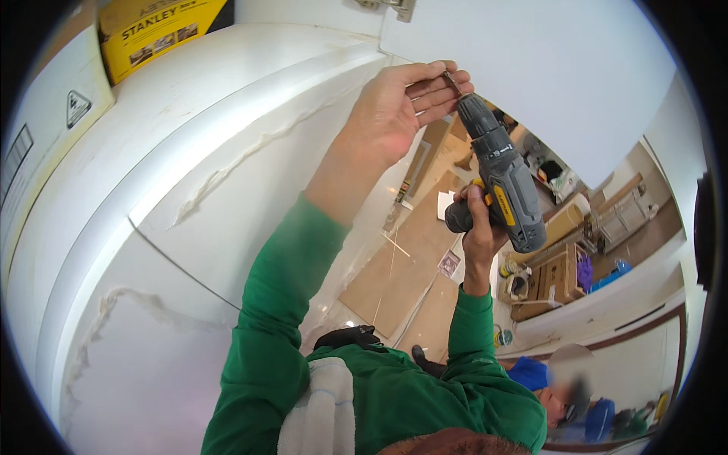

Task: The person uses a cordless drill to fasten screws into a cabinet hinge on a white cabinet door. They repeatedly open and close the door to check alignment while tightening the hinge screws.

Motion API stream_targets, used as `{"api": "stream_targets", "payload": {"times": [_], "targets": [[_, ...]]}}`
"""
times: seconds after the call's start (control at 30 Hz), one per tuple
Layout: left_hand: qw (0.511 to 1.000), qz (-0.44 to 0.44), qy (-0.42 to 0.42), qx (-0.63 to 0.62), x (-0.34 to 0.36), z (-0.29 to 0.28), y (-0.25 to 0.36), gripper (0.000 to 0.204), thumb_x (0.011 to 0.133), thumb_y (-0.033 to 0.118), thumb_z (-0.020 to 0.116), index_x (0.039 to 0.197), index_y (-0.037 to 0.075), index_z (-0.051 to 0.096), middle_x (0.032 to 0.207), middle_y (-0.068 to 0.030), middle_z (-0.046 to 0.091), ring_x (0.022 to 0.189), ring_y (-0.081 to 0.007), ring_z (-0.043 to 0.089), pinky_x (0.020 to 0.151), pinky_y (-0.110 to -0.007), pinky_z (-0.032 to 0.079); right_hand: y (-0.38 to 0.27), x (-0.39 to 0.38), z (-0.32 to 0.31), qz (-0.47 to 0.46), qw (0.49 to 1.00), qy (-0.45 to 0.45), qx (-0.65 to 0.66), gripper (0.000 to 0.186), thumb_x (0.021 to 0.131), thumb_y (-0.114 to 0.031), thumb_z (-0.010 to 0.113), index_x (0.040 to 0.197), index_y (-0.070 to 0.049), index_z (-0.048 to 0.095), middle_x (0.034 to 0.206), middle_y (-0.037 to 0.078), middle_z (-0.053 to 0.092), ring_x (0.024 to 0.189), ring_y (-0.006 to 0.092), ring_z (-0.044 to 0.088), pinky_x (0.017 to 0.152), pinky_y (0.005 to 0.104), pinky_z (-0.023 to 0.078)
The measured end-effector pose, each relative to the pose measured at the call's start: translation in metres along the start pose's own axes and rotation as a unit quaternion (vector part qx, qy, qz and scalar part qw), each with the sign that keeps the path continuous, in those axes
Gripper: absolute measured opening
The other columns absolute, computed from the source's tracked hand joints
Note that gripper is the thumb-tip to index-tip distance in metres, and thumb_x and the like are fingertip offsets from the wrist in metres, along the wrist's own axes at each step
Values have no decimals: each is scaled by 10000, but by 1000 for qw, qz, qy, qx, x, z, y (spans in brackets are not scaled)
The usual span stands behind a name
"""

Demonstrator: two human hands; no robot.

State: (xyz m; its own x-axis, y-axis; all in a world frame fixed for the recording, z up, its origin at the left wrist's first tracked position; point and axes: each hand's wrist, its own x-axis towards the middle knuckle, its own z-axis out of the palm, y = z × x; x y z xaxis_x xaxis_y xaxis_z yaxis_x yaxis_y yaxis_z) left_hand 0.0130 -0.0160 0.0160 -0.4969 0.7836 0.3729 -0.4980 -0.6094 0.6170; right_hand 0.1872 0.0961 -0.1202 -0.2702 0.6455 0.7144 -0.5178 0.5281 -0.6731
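At the far middle, the left hand (pixel 402 106) is half-curled at the tip of the drill bit (pixel 454 83); whether it pinches it cannot be told. Just right and nearer, the right hand (pixel 481 231) grips a grey-and-yellow cordless drill (pixel 506 173). Beyond, a white panel (pixel 546 68) fills the far right; a yellow-and-black box (pixel 163 34) sits far left.

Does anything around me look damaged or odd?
Yes: ragged, off-white streaks mar the smooth white surface on your left, looking unfinished. A thin dark line crosses it, crack or seam unclear. The grey-and-black cordless drill in your right hand looks undamaged.
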Motion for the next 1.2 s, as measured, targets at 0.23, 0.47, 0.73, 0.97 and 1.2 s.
{"api": "stream_targets", "payload": {"times": [0.23,0.47,0.73,0.97,1.2], "targets": [[999,-37,-10,-13,3,-7,-18,308,1039,115,677,1272,-84,709,1265,-228,773,1275,-340,736,1192,-418,545,-6,-15,-13,20,999,4,-48,205,1013,-62,722,1193,26,676,908,94,706,827,196,705,797,351,582],[996,-73,-37,38,2,3,-15,354,1041,200,693,1304,-36,718,1279,-182,780,1208,-320,759,1107,-467,568,-2,-15,-16,-48,989,-5,-142,202,976,-76,818,1147,-16,728,995,56,733,874,174,703,797,334,567],[991,-12,-64,113,-9,14,-24,511,1079,229,625,1501,-59,596,1420,-199,714,1315,-299,694,1152,-461,503,-12,-2,2,-141,959,-65,-238,395,784,-87,970,1070,-13,708,977,89,705,863,241,689,756,363,545],[915,153,-45,371,-90,-24,-23,743,1010,98,704,1668,-49,393,1651,-194,534,1545,-311,503,1282,-449,398,-16,9,43,-124,968,-52,-211,513,794,-119,932,1226,-17,676,1119,134,743,1028,324,688,890,436,552],[871,204,3,448,-127,-13,-37,994,897,317,946,1636,-51,393,1570,-165,559,1440,-255,550,1201,-402,447,-54,38,94,-169,953,-118,-222,614,878,-136,775,1414,18,517,1202,194,617,1110,386,578,987,483,444]]}}
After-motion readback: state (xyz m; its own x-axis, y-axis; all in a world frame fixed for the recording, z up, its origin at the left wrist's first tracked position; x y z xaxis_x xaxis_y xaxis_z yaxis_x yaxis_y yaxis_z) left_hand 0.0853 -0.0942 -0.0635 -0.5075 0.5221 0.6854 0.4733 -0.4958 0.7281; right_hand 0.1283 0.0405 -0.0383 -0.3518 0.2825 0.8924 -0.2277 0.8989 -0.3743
